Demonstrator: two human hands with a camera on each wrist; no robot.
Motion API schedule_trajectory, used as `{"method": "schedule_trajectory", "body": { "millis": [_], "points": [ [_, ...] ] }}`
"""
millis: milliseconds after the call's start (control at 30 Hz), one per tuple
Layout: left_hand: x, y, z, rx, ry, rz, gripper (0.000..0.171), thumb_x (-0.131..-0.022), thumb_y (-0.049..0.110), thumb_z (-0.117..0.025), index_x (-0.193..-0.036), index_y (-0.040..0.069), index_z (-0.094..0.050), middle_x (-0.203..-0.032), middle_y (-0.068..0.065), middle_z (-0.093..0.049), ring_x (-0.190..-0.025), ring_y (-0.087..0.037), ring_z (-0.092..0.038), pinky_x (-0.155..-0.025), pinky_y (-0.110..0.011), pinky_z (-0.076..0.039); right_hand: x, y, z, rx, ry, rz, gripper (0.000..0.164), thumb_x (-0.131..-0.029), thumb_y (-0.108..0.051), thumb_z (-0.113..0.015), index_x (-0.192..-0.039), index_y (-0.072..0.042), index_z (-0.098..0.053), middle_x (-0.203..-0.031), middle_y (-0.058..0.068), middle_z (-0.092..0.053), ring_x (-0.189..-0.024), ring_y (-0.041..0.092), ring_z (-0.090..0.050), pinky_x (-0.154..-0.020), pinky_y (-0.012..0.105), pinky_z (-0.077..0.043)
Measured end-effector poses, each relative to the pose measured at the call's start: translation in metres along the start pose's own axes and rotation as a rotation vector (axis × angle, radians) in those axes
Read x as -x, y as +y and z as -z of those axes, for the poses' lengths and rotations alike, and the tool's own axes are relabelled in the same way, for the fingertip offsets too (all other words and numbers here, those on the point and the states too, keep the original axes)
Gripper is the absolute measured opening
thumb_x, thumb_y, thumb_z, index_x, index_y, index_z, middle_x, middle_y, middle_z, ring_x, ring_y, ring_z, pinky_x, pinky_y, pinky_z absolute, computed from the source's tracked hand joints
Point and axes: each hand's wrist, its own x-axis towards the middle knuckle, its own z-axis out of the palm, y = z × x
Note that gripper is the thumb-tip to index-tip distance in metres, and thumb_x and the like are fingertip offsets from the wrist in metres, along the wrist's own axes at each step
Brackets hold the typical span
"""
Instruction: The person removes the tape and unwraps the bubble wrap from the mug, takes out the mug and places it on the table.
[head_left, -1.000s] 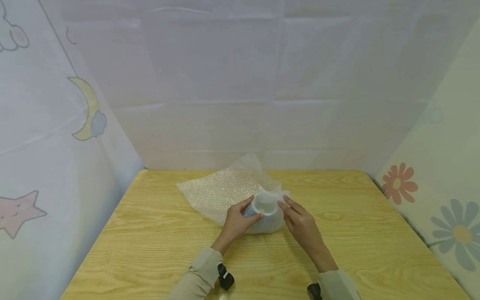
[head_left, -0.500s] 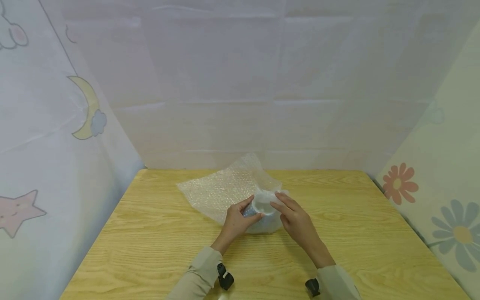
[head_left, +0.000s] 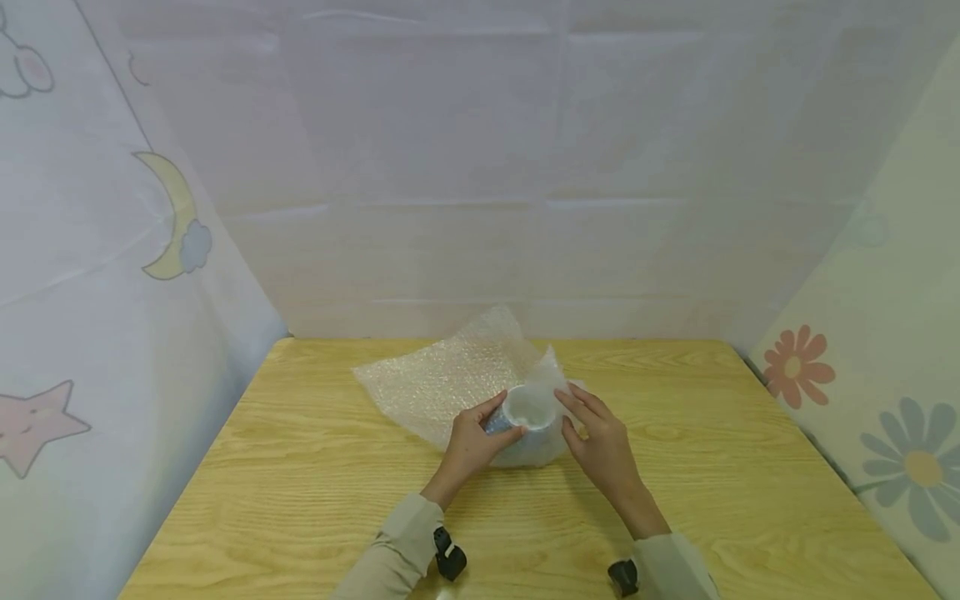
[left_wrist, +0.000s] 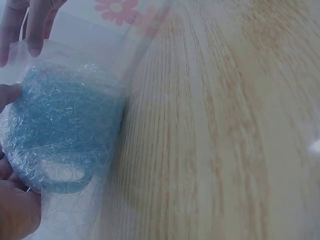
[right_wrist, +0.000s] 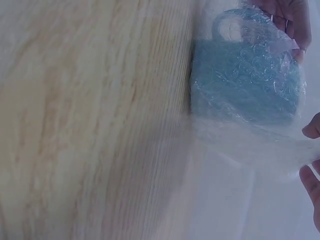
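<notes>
A light-blue mug (head_left: 528, 410) with a white inside stands mouth up near the middle of the table, wrapped in bubble wrap (head_left: 457, 379). Its handle (right_wrist: 218, 25) shows through the plastic in both wrist views. My left hand (head_left: 474, 437) grips the mug's left side, thumb at the near rim and fingers round the far side. On the other side, my right hand (head_left: 600, 437) holds the loose upper edge of the wrap between thumb and fingers, close to the rim. A pointed flap of wrap rises behind the mug's mouth, which is uncovered.
A wide loose sheet of the wrap spreads behind and left of the mug on the wooden table (head_left: 300, 475). Hanging sheets printed with a moon (head_left: 176, 217) and flowers (head_left: 798, 367) enclose the table's back and sides. Black wrist cameras (head_left: 450, 557) sit at both sleeves.
My right hand first moved in over the mug's rim, then drew back right. The flap of wrap, low at the rim before, now stands up in a point. My left hand kept its grip.
</notes>
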Motion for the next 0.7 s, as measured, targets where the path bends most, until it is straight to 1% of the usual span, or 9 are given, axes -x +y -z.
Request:
{"method": "schedule_trajectory", "body": {
  "millis": [67,133,233,300,433,567,700],
  "points": [
    [0.0,0.0,0.0,-0.002,0.001,-0.002,0.066,-0.083,0.025,-0.08,-0.139,0.005,-0.052,-0.139,-0.011,-0.051,-0.124,-0.026,-0.051,-0.095,-0.035,-0.047,0.0,0.001,0.001,0.004,0.033,-0.012,0.057,-0.065,0.024,-0.075,-0.116,0.001,-0.069,-0.114,0.021,-0.064,-0.101,0.038,-0.064,-0.061,0.016,-0.05],
    [0.0,0.0,0.0,-0.01,0.002,-0.011,0.066,-0.082,0.024,-0.08,-0.139,0.004,-0.052,-0.138,-0.012,-0.052,-0.125,-0.027,-0.05,-0.096,-0.036,-0.047,0.001,0.002,0.002,0.002,0.063,-0.033,0.057,-0.064,0.024,-0.075,-0.116,0.001,-0.069,-0.112,0.021,-0.065,-0.102,0.039,-0.064,-0.062,0.019,-0.052],
    [0.0,0.0,0.0,-0.014,0.002,-0.001,0.067,-0.082,0.023,-0.081,-0.139,0.004,-0.052,-0.139,-0.011,-0.051,-0.127,-0.025,-0.048,-0.097,-0.035,-0.046,0.002,0.003,0.003,0.002,0.096,-0.059,0.059,-0.063,0.024,-0.076,-0.117,0.001,-0.068,-0.111,0.022,-0.065,-0.101,0.039,-0.064,-0.069,0.028,-0.056],
    [0.0,0.0,0.0,-0.012,0.003,0.006,0.067,-0.082,0.023,-0.081,-0.139,0.005,-0.052,-0.139,-0.01,-0.051,-0.128,-0.024,-0.047,-0.098,-0.034,-0.045,0.003,0.004,0.003,0.004,0.113,-0.075,0.059,-0.063,0.023,-0.077,-0.117,0.001,-0.068,-0.11,0.021,-0.066,-0.101,0.039,-0.064,-0.074,0.037,-0.055],
    [0.0,0.001,0.0,0.001,0.002,0.015,0.067,-0.082,0.023,-0.08,-0.14,0.006,-0.052,-0.14,-0.008,-0.051,-0.129,-0.021,-0.046,-0.098,-0.032,-0.045,0.006,0.007,0.004,0.014,0.14,-0.106,0.059,-0.062,0.021,-0.079,-0.117,0.002,-0.068,-0.11,0.02,-0.067,-0.1,0.039,-0.064,-0.077,0.04,-0.052],
    [0.0,0.001,0.0,0.007,0.002,-0.002,0.066,-0.082,0.023,-0.08,-0.139,0.006,-0.052,-0.139,-0.009,-0.051,-0.128,-0.024,-0.047,-0.097,-0.034,-0.045,0.01,0.009,0.005,0.026,0.156,-0.147,0.061,-0.061,0.02,-0.081,-0.117,0.001,-0.069,-0.109,0.019,-0.067,-0.098,0.038,-0.065,-0.072,0.042,-0.054],
    [0.0,0.0,0.0,0.012,0.005,-0.006,0.065,-0.082,0.021,-0.081,-0.139,0.006,-0.053,-0.139,-0.011,-0.051,-0.128,-0.025,-0.047,-0.098,-0.035,-0.045,0.013,0.011,0.007,0.021,0.146,-0.191,0.062,-0.061,0.02,-0.082,-0.118,0.002,-0.068,-0.11,0.022,-0.066,-0.097,0.04,-0.065,-0.066,0.043,-0.056]
  ]
}}
